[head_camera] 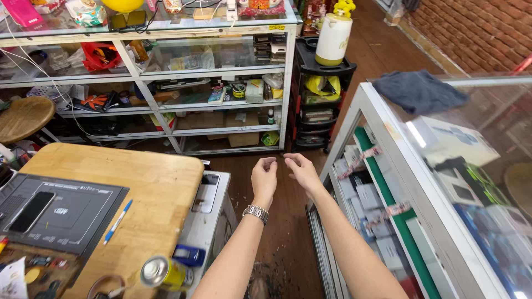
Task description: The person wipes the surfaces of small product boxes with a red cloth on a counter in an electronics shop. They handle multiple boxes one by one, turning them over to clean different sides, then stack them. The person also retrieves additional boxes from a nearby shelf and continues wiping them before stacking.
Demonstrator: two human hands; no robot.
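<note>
Both my hands meet mid-air over the dark wooden floor (288, 243): left hand (264, 176) and right hand (302, 170), fingertips pinched together on something too small to identify. I'd keep them steady, close, between wooden table (158, 182) and glass display case (443, 182).

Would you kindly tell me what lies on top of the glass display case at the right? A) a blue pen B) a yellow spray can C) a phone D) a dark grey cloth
D: a dark grey cloth lies crumpled on the top of the glass display case, near its far corner.
</note>
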